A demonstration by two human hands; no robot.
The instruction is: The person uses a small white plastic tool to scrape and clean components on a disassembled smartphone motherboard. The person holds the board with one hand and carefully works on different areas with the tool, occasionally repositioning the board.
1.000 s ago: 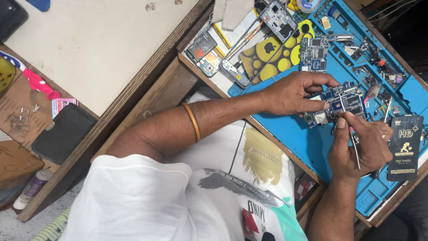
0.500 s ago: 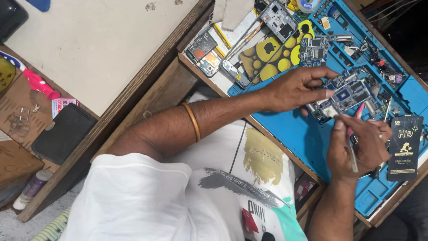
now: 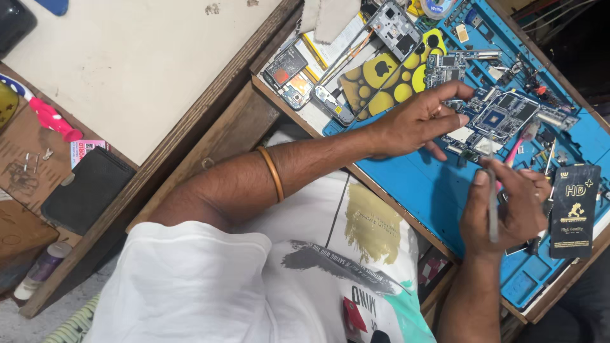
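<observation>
The left hand reaches across from the lower left, forearm extended and wearing an orange-brown bangle near the elbow; its fingers are spread, tips pressing on the near edge of a bare circuit board, thumb against the board's lower side. The circuit board lies flat on the blue work mat covering the desk, towards the mat's upper right, just above the right hand. The right hand comes up from the bottom edge, wrist bent, fingers closed together and pinching a thin metal tool that runs along the palm; a pink-handled tool lies between this hand and the board. Just right of the right hand, a black upright rectangular packet with gold and white print rests on the mat's edge. Above the left hand lies a black phone cover with yellow circles, beside a grey phone frame. Far left, on a lower surface, a flat black rectangular case lies next to a small pink-and-white printed packet and a pink plastic item. A small white bottle lies at the lower left.
</observation>
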